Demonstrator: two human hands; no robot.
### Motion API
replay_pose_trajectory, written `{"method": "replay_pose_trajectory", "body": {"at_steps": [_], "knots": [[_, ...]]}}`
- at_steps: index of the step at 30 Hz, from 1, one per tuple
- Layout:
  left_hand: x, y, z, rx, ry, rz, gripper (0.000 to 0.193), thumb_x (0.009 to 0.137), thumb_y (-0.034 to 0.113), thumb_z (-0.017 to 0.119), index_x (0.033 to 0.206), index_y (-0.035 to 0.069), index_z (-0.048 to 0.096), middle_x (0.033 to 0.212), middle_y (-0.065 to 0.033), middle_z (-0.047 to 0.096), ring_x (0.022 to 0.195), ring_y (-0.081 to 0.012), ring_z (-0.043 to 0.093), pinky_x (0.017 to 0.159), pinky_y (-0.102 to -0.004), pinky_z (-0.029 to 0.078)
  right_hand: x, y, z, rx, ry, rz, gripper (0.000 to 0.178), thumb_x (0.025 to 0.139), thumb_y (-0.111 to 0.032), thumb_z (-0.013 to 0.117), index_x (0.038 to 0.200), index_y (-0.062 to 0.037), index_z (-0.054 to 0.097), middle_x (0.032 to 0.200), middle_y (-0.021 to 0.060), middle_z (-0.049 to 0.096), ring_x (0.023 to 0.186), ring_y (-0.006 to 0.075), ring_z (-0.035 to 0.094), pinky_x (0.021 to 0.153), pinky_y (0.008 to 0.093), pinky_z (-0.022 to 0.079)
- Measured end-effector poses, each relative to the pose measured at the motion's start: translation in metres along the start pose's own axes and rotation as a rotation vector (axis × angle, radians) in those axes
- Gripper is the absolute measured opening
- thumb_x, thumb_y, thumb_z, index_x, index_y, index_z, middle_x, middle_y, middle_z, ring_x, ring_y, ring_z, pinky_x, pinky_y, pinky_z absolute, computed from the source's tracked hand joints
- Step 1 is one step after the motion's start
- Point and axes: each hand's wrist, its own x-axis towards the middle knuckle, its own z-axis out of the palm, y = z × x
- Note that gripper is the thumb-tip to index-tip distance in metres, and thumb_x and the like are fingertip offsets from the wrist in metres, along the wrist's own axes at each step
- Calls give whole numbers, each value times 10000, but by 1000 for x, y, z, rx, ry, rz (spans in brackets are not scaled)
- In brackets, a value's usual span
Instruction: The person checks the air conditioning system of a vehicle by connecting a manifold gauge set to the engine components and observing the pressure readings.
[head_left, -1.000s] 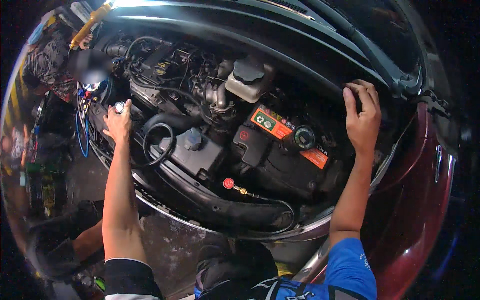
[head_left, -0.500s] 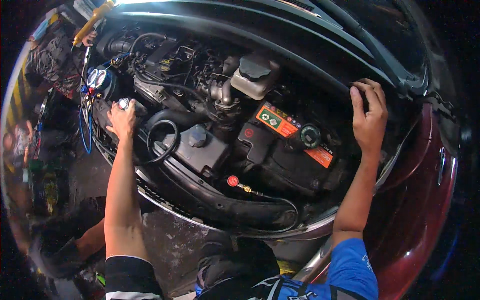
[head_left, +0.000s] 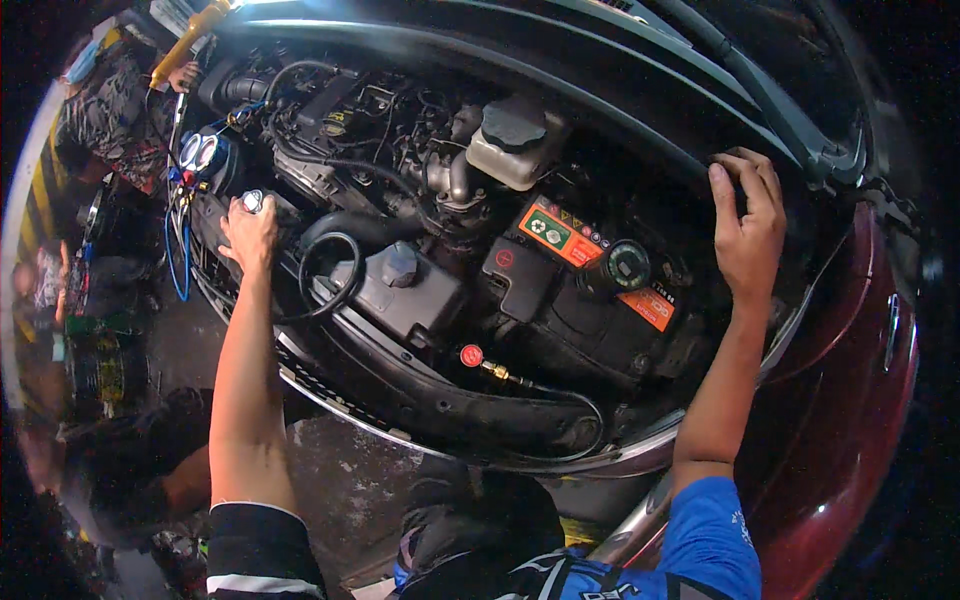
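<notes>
Over the left end of an open engine bay, my left hand (head_left: 250,235) has its fingers closed around a small shiny silver round cap (head_left: 253,202). Whether the cap is seated or loose cannot be told. My right hand (head_left: 748,215) is raised at the bay's right side, near the windscreen cowl, its bent fingers and thumb apart with nothing between them. Left of my left hand stands a manifold gauge set (head_left: 198,151) with blue hoses. A black hose loop (head_left: 330,278) lies beside a grey reservoir (head_left: 410,290) with a ribbed cap.
A battery (head_left: 530,282) with orange labels sits right of centre, a round black canister (head_left: 627,266) over it. In front lies a red round-ended fitting (head_left: 471,355) on a thin hose. At far left, another person's hand (head_left: 184,76) is by a yellow work lamp (head_left: 188,45).
The whole view has shifted slightly, so the engine bay sits a little further right. My left hand keeps its grip on the silver cap; my right hand stays raised with its fingers apart.
</notes>
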Motion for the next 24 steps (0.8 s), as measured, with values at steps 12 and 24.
{"method": "replay_pose_trajectory", "body": {"at_steps": [12,24], "knots": [[-13,13,-10,50,-24,-41,932,906,727,589,1573,91,454,1627,-112,451,1561,-351,294,1238,-684,147,0,-1,1,-41,-15,3,158,1004,-133,655,1075,-2,708,1147,155,688,1108,337,656,986,410,498],[-17,17,-15,-38,-34,-39,1018,928,815,474,1571,27,430,1609,-190,452,1570,-390,258,1243,-684,92,-1,2,2,-60,-31,9,188,1023,-156,634,1093,2,707,1174,163,677,1131,342,641,1002,421,488]]}}
